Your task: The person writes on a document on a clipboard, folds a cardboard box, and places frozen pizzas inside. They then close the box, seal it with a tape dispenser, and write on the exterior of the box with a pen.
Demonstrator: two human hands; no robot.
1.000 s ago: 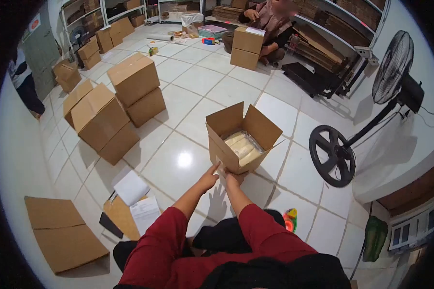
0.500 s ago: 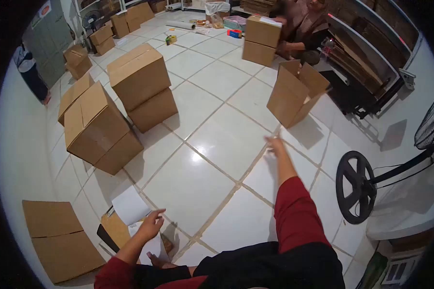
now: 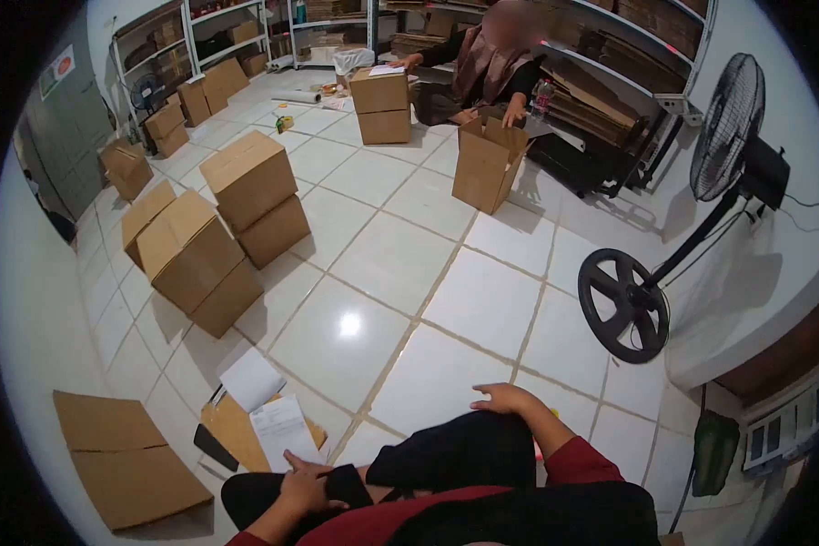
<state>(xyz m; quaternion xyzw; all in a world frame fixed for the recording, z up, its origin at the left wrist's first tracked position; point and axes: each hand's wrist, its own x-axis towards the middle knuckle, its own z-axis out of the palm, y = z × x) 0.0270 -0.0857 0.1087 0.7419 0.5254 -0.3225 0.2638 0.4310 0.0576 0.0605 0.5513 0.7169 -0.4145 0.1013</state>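
Note:
My left hand (image 3: 306, 485) rests at my left leg, fingers apart and holding nothing. Just in front of it lies a printed sheet of paper (image 3: 284, 435) on a brown clipboard (image 3: 234, 426), with a white sheet (image 3: 251, 379) folded up at its far end. My right hand (image 3: 505, 399) hovers by my right knee, empty, its fingers stretched out toward the left. Farther forward, an open cardboard box (image 3: 485, 173) stands upright with its flaps up. Another person's hand (image 3: 515, 111) reaches to this box's top edge.
Stacked closed cardboard boxes (image 3: 191, 250) stand at left, with another stack (image 3: 255, 182) behind. A flattened cardboard piece (image 3: 123, 455) lies at lower left. At right stands a fan (image 3: 623, 305). The other person (image 3: 482, 68) sits beside two stacked boxes (image 3: 382, 105) near the shelves.
My right hand has drawn back from near the open box to my knee. My left hand has lowered from above the papers. The other person's hand has come to the box; my view has tilted up.

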